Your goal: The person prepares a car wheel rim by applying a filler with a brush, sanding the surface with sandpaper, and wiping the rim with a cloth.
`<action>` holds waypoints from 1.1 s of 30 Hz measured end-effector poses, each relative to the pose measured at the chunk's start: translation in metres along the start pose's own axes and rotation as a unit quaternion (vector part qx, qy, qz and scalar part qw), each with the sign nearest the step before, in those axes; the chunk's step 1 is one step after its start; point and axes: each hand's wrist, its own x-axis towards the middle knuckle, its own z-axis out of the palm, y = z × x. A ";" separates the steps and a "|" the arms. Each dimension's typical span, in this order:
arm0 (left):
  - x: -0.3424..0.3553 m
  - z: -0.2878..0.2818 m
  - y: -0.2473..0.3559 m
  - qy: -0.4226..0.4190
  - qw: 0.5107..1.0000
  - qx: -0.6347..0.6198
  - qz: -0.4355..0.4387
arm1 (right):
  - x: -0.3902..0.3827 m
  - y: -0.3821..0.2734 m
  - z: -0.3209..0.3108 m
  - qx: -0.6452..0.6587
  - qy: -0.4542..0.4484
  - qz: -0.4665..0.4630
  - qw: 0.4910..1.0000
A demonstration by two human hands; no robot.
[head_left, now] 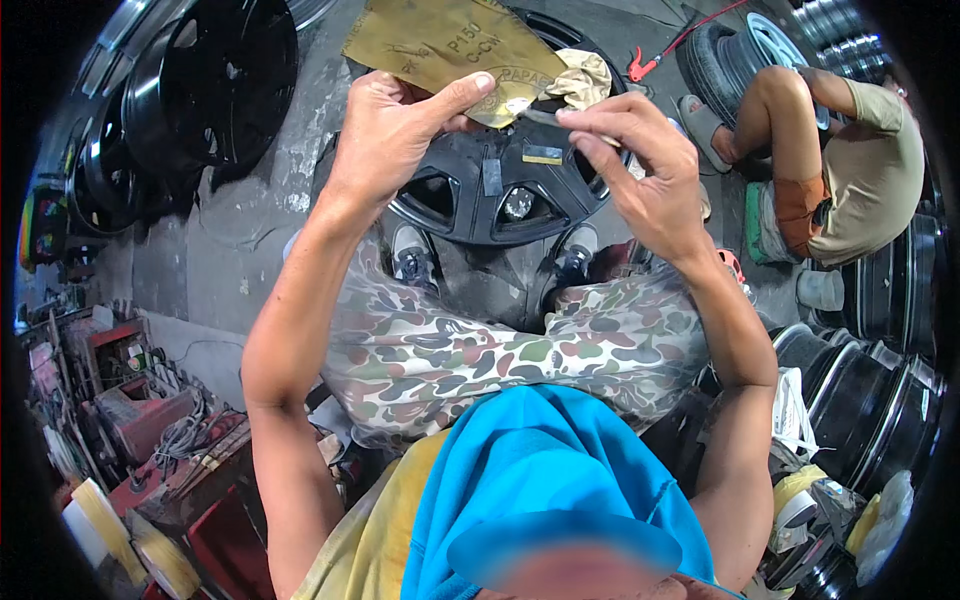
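Observation:
My left hand (395, 130) is closed on the lower edge of a sandpaper sheet (430, 45), its brownish-gold printed back showing. Close to the sheet's lower right corner, my right hand (640, 165) pinches a thin grey strip (543, 118); whether it touches the sheet I cannot tell. Below both hands a black wheel rim (470, 205) lies flat between my shoes. On its spokes rest a small grey piece (492, 178) and a small piece with a yellow edge (542, 154). A crumpled beige cloth (585, 80) shows behind the right fingers.
At the right a person (860, 170) sits by a tyre on a wheel (725, 75). A red air gun (642, 66) lies on the floor beyond the rim. Black wheels (225, 80) stand at the left, others (850, 390) at the right. Red equipment (140, 430) fills the lower left.

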 end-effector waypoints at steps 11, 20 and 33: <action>-0.004 -0.002 0.004 -0.027 0.999 0.044 0.007 | 0.000 -0.002 0.003 0.041 -0.024 0.039 0.998; -0.006 -0.002 0.005 -0.055 0.998 0.038 0.020 | -0.006 0.008 0.007 0.209 -0.010 0.178 0.961; -0.001 -0.007 0.001 -0.051 0.998 -0.038 -0.013 | -0.006 0.005 0.002 0.260 -0.056 0.207 0.942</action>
